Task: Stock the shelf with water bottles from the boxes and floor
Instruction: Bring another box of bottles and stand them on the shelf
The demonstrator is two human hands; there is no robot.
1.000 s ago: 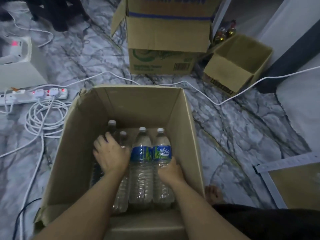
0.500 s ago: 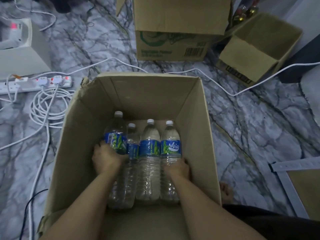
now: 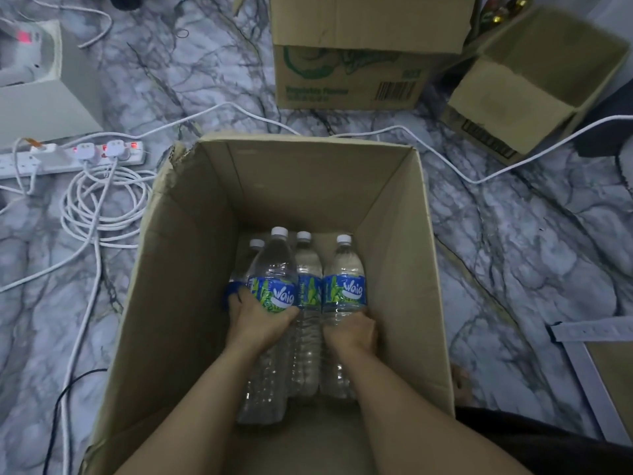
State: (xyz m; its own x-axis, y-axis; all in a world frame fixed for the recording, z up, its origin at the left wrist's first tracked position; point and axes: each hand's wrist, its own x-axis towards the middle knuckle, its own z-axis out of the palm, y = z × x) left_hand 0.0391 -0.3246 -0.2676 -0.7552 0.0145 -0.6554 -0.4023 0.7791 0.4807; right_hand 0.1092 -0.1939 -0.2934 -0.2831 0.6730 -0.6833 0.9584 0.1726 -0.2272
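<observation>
Four clear water bottles with white caps and blue-green labels stood in one open cardboard box (image 3: 394, 234), all grouped at its near end.

1. Left bottle (image 3: 274, 269), label reading "Waig", cap highest in view. The left hand (image 3: 260, 323) gripped it, fingers curled round the body at the lower edge of the label.
2. Right bottle (image 3: 344, 269), same label. The right hand (image 3: 349, 332) clasped it just under the label, fingers wrapped round the side nearest the box's right wall.
3. Middle bottle (image 3: 308, 269), untouched, standing between the two sets of fingers and touching both held bottles.
4. Hidden bottle (image 3: 256, 244), just beyond the left fingertips, mostly covered by the left bottle. Only its cap and shoulder showed.

The far half of the box, beyond both sets of fingertips, showed bare cardboard.

Surroundings, on a marble-patterned floor (image 3: 513, 269):
- Well beyond the fingertips lay a printed carton (image 3: 346, 80) with a barcode.
- To its right was a smaller open carton (image 3: 507, 97), its contents not visible.
- Far left of the left fingers lay a white power strip (image 3: 68, 157) with plugs and a coiled white cable (image 3: 102, 207).
- A white cord (image 3: 479, 178) ran across the floor behind the box.
- A white frame (image 3: 582, 365) lay to the right of the right fingers.
</observation>
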